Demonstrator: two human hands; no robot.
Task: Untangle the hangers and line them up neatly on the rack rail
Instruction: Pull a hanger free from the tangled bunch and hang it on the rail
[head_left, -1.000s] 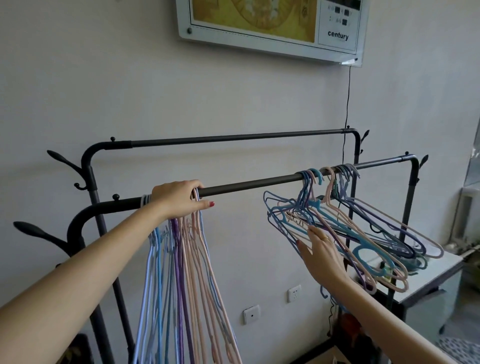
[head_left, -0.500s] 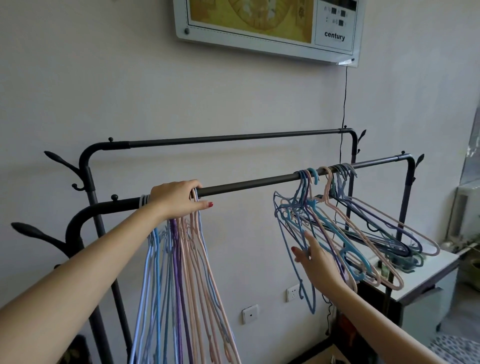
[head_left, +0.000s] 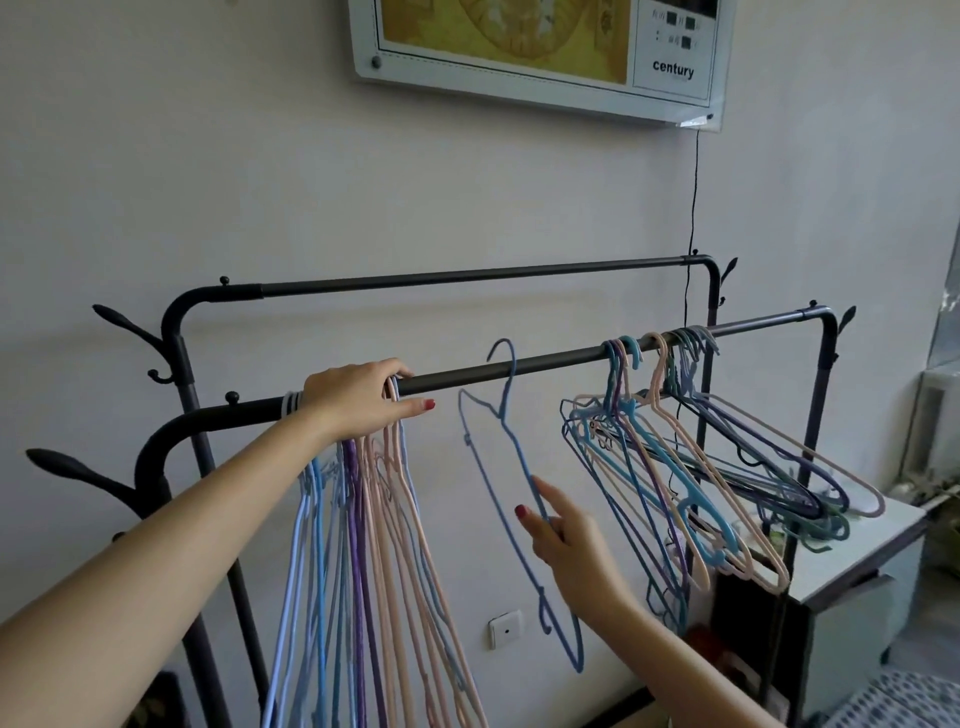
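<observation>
Blue hanger (head_left: 511, 467) pinched in right hand (head_left: 563, 535), off rail (head_left: 545, 361). Left hand (head_left: 358, 400) gripped sorted hooks. Next, likely: hook it beside sorted row (head_left: 363, 545).

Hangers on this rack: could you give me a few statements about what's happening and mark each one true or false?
1. The right hand holds a blue hanger free of the rail. True.
2. The left hand hangs idle at the person's side. False: it rests on the rail over the neat bunch.
3. The tangled bunch sits at the rail's right end. True.
4. The back rail is full of hangers. False: it carries none.
5. The neat bunch hangs straight down. True.
</observation>
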